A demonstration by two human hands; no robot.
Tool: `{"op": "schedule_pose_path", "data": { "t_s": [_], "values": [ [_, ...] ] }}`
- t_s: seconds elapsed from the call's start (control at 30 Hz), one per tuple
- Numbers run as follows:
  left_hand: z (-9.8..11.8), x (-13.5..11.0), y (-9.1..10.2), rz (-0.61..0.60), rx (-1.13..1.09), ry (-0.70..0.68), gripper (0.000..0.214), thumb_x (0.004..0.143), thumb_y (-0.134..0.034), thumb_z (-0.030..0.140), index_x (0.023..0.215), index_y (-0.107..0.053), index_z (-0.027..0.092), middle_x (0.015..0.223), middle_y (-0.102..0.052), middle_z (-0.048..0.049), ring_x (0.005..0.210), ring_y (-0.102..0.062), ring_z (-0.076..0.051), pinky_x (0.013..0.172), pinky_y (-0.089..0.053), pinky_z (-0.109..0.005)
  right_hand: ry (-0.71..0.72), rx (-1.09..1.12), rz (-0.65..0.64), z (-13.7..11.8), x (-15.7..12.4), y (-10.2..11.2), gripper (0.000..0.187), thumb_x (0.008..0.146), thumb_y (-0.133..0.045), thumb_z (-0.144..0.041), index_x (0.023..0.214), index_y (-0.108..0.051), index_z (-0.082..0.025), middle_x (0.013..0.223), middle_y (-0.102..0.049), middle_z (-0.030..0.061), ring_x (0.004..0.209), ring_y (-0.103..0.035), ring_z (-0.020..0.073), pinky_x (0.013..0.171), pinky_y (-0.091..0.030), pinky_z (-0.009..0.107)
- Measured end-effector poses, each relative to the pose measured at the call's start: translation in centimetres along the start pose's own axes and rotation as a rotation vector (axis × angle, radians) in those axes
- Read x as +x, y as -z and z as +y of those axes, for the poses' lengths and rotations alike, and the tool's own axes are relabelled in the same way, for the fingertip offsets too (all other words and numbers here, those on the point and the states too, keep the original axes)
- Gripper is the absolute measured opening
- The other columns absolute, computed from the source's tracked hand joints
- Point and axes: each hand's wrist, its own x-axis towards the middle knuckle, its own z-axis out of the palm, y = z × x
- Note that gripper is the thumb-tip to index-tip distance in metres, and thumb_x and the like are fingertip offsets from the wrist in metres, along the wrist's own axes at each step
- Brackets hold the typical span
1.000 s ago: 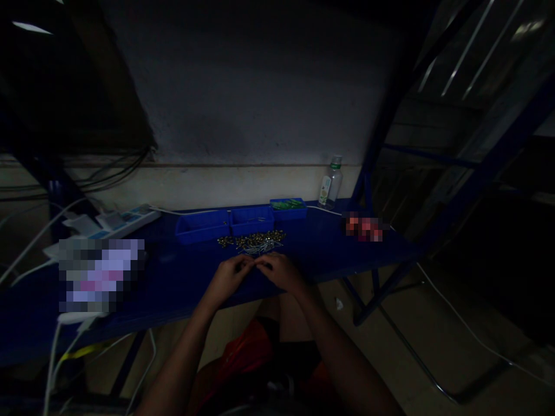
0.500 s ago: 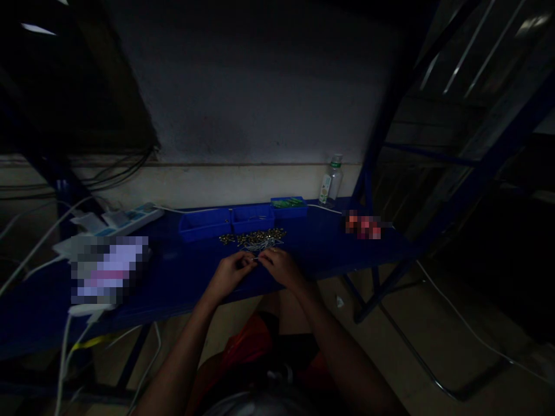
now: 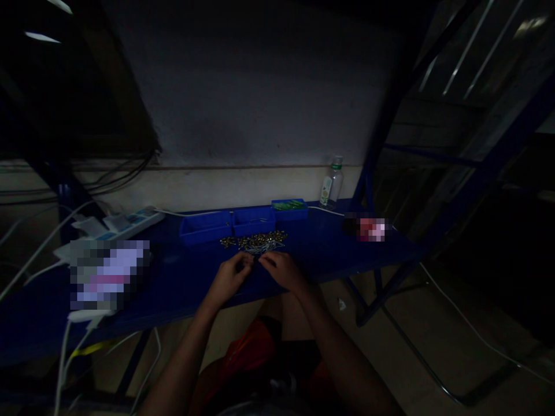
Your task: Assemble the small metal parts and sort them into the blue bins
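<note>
1. Your left hand (image 3: 230,275) and right hand (image 3: 284,271) have drawn slightly apart.
2. Both curl inward; whether either pinches anything, I cannot tell.
3. Silver pins (image 3: 263,248) lie just beyond them, long axes mostly sideways to you.

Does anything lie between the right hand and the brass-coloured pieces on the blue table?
Yes: loose silvery pins lie along the near side of the brass-coloured pieces, between them and the right hand. Nothing else visible stands there.
</note>
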Motion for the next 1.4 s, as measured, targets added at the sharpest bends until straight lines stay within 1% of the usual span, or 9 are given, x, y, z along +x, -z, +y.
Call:
{"op": "schedule_pose_path", "data": {
  "t_s": [0.17,0.5,0.63,0.73,0.87,1.1,1.23,1.4],
  "values": [
    [-0.42,0.08,-0.2,-0.021,-0.002,-0.035,0.027,0.081,-0.048,0.037,0.091,-0.063,0.017,0.091,-0.066,-0.0054,0.083,-0.06,-0.019,0.077,-0.044,-0.027,0.013,0.037,-0.02,0.07,-0.08,0.09,0.019,0.087,-0.045,-0.033,0.088,-0.061,-0.021,0.084,-0.065,-0.0001,0.077,-0.059,0.0113,0.07,-0.04,0.02],
    [-0.29,0.08,-0.2,-0.044,0.004,-0.067,0.029,0.082,-0.048,0.04,0.088,-0.066,0.018,0.09,-0.067,-0.0053,0.083,-0.061,-0.018,0.076,-0.046,-0.027,0.008,0.038,-0.019,0.16,-0.04,-0.08,0.019,0.086,-0.047,-0.033,0.085,-0.061,-0.021,0.083,-0.066,0.0008,0.076,-0.06,0.012,0.07,-0.041,0.02],
    [-0.28,0.17,-0.26,-0.026,0.044,-0.035,0.031,0.081,-0.049,0.041,0.091,-0.065,0.017,0.088,-0.067,-0.0054,0.078,-0.061,-0.018,0.072,-0.046,-0.027,-0.019,0.041,0.023,0.34,-0.04,-0.09,0.019,0.087,-0.046,-0.032,0.085,-0.061,-0.021,0.081,-0.066,0.001,0.076,-0.06,0.0122,0.071,-0.041,0.021],
    [-0.24,0.16,-0.25,-0.006,0.07,-0.024,0.031,0.081,-0.048,0.042,0.088,-0.065,0.017,0.087,-0.067,-0.0057,0.078,-0.061,-0.019,0.071,-0.045,-0.027,-0.043,0.051,0.069,0.44,-0.04,-0.05,0.02,0.088,-0.044,-0.032,0.085,-0.06,-0.02,0.081,-0.065,0.0016,0.076,-0.06,0.0124,0.071,-0.041,0.021],
    [-0.14,-0.01,-0.1,0.007,0.064,-0.005,0.031,0.082,-0.047,0.04,0.089,-0.065,0.017,0.087,-0.068,-0.0054,0.078,-0.061,-0.019,0.072,-0.044,-0.027,-0.06,0.061,0.084,0.51,-0.01,0.0,0.02,0.088,-0.044,-0.031,0.086,-0.059,-0.02,0.078,-0.065,0.0012,0.074,-0.06,0.0123,0.069,-0.041,0.021],
    [0.01,-0.17,0.04,0.029,0.026,0.015,0.028,0.082,-0.047,0.039,0.086,-0.064,0.016,0.082,-0.067,-0.0028,0.074,-0.06,-0.017,0.068,-0.043,-0.024,-0.032,0.089,0.001,0.68,0.01,-0.16,0.016,0.086,-0.048,-0.031,0.09,-0.06,-0.021,0.081,-0.066,0.0,0.076,-0.061,0.012,0.07,-0.042,0.021],
    [0.09,-0.23,-0.04,0.036,-0.031,0.006,0.027,0.081,-0.049,0.037,0.086,-0.063,0.016,0.079,-0.066,-0.0026,0.073,-0.059,-0.016,0.068,-0.044,-0.024,0.007,0.052,-0.041,0.57,-0.02,-0.22,0.016,0.086,-0.049,-0.031,0.087,-0.061,-0.022,0.084,-0.066,0.0004,0.078,-0.06,0.0121,0.071,-0.041,0.021],
    [0.28,-0.19,-0.13,0.02,-0.045,-0.004,0.024,0.078,-0.053,0.036,0.085,-0.063,0.015,0.079,-0.066,-0.0037,0.071,-0.059,-0.016,0.068,-0.044,-0.025,0.037,0.011,-0.065,0.55,0.03,-0.25,0.016,0.086,-0.049,-0.031,0.086,-0.062,-0.022,0.085,-0.066,0.0011,0.08,-0.06,0.012,0.073,-0.04,0.021]
  ]
}}
